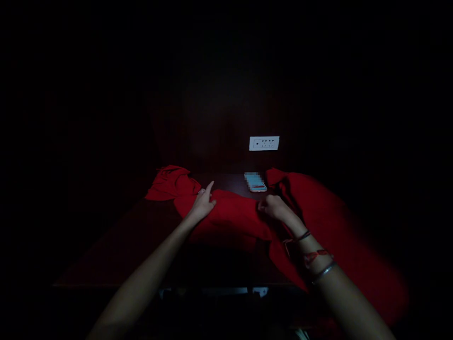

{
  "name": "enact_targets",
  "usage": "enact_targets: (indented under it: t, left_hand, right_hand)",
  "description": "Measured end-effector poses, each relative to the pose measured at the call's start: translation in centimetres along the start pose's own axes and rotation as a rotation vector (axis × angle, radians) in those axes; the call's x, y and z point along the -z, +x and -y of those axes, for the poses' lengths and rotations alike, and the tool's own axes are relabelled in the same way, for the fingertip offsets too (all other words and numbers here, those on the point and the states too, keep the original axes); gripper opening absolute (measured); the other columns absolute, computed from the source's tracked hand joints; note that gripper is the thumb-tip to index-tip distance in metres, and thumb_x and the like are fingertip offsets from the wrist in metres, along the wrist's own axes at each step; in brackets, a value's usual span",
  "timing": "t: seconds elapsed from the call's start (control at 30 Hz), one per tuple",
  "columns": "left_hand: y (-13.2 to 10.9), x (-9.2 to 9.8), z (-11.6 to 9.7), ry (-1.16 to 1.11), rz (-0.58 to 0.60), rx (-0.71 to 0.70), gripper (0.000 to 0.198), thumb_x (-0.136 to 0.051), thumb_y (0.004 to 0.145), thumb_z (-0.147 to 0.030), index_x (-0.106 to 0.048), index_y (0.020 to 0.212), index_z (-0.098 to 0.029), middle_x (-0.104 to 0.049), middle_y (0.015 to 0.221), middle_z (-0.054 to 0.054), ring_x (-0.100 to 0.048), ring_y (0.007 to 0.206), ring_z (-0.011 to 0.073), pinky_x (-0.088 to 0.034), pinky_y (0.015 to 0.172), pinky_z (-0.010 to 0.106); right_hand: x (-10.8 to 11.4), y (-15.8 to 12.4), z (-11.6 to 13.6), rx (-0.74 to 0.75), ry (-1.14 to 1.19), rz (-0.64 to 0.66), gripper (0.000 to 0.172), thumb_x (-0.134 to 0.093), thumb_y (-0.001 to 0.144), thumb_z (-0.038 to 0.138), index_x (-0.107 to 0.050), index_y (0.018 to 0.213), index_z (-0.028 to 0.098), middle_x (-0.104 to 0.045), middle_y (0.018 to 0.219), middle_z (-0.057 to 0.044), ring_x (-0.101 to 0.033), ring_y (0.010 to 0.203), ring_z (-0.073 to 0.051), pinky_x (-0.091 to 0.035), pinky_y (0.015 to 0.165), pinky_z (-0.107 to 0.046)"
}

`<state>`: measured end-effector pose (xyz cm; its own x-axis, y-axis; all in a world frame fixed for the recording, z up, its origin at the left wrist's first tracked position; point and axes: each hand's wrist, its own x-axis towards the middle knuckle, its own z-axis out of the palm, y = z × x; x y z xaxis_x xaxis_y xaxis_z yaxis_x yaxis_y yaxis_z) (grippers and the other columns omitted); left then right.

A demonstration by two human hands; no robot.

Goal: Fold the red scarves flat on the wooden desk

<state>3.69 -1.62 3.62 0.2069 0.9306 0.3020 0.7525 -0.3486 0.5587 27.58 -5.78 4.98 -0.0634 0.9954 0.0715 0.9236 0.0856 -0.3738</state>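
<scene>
A length of red cloth (237, 210) lies across the dark table, its front part in shadow. On its left part rests my left hand (203, 204), index finger stretched forward and thumb held apart, with a small pale thing, perhaps a ring, showing at the fingers. Over the cloth's right part is my right hand (274, 207), fingers curled and pressed together; whatever they hold, if anything, is hidden. Bracelets and threads circle the right wrist. More red fabric (329, 217) spreads from beside the right hand down past the table's front edge.
A bunched red cloth (171, 184) lies at the left back. A phone (255, 182) with a lit, blurred screen lies behind the right hand. A white socket plate (264, 143) is on the wall. The table's front edge (92, 285) shows; surroundings are dark.
</scene>
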Motion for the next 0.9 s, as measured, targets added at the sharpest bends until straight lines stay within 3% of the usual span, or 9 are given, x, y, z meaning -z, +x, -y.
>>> enact_targets:
  t: [0.07,0.17,0.27,0.37,0.47,0.57,0.7,0.8,0.9]
  left_hand:
    - [-0.5,0.3,-1.3,0.217,-0.065,-0.154,0.051,-0.045,0.070,-0.011,-0.039,0.120,-0.017,-0.047,0.103,0.009,-0.047,0.095,0.0192,-0.035,0.084,0.032]
    - [-1.0,0.5,-3.4,0.399,0.091,-0.176,0.029,-0.036,0.080,-0.024,-0.055,0.101,-0.015,-0.054,0.095,0.011,-0.052,0.089,0.0223,-0.039,0.078,0.034]
    - [-1.4,0.3,-5.1,0.510,0.243,-0.075,0.049,-0.030,0.080,-0.048,-0.054,0.099,-0.010,-0.059,0.086,0.017,-0.055,0.083,0.0289,-0.041,0.070,0.038]
    - [-1.6,-0.3,-6.1,0.509,0.325,-0.066,0.063,-0.040,0.070,-0.059,-0.050,0.105,-0.008,-0.056,0.096,0.021,-0.053,0.089,0.0317,-0.040,0.072,0.038]
    - [-1.7,-1.0,-6.8,0.433,0.340,-0.065,0.063,-0.048,0.062,-0.063,-0.059,0.089,-0.008,-0.051,0.105,0.023,-0.046,0.098,0.0351,-0.037,0.077,0.041]
    - [-1.7,-1.8,-7.5,0.375,0.307,-0.037,0.063,-0.046,0.060,-0.066,-0.062,0.077,-0.008,-0.046,0.112,0.024,-0.037,0.105,0.0397,-0.032,0.082,0.045]
    - [-2.0,-2.8,-8.1,0.470,0.323,-0.023,0.065,-0.051,0.057,-0.064,-0.063,0.082,-0.006,-0.035,0.121,0.026,-0.038,0.104,0.0418,-0.032,0.081,0.046]
    - [-2.4,-2.9,-8.2,0.522,0.320,-0.070,0.057,-0.054,0.061,-0.053,-0.061,0.087,-0.003,-0.040,0.113,0.027,-0.045,0.096,0.0394,-0.036,0.077,0.044]
    - [-2.9,-2.7,-8.3,0.542,0.319,-0.101,0.052,-0.053,0.067,-0.043,-0.053,0.103,-0.005,-0.046,0.106,0.023,-0.049,0.091,0.0347,-0.038,0.075,0.042]
  right_hand:
    - [-0.3,-1.3,-0.6,0.002,0.047,0.081,0.012,-0.053,0.070,0.018,-0.064,0.072,0.015,-0.064,0.073,-0.005,-0.057,0.064,-0.012,-0.037,0.054,-0.018]
    - [-1.4,-2.0,-0.2,-0.004,0.112,0.127,0.017,-0.051,0.074,0.026,-0.064,0.071,0.015,-0.064,0.071,-0.004,-0.056,0.063,-0.011,-0.036,0.052,-0.018]
    - [-2.3,-1.6,0.9,-0.095,0.108,0.113,0.023,-0.051,0.074,0.033,-0.063,0.070,0.014,-0.063,0.066,-0.005,-0.055,0.059,-0.011,-0.035,0.049,-0.019]
    - [-3.0,-1.0,1.7,-0.157,0.157,0.011,0.023,-0.059,0.067,0.031,-0.062,0.083,0.014,-0.064,0.077,-0.005,-0.057,0.064,-0.012,-0.038,0.052,-0.019]
    - [-3.5,-0.6,2.0,-0.152,0.235,-0.035,0.034,-0.062,0.061,0.022,-0.058,0.095,0.016,-0.063,0.083,-0.004,-0.058,0.068,-0.012,-0.040,0.055,-0.018]
    - [-3.6,-0.2,1.9,-0.108,0.306,-0.048,0.032,-0.056,0.065,0.014,-0.057,0.097,0.016,-0.063,0.079,-0.002,-0.057,0.068,-0.011,-0.041,0.056,-0.018]
    - [-2.4,0.2,0.6,0.072,0.113,-0.076,0.031,-0.051,0.067,0.009,-0.059,0.096,0.016,-0.062,0.084,-0.005,-0.056,0.077,-0.014,-0.040,0.065,-0.021]
    - [-1.7,0.3,-0.9,0.317,-0.149,-0.026,0.032,-0.059,0.064,0.014,-0.061,0.096,0.017,-0.056,0.098,-0.010,-0.049,0.091,-0.020,-0.036,0.074,-0.026]
    - [-1.8,0.6,-1.9,0.501,-0.231,-0.019,0.021,-0.056,0.071,0.022,-0.063,0.090,0.018,-0.053,0.098,-0.010,-0.046,0.092,-0.020,-0.034,0.077,-0.029]
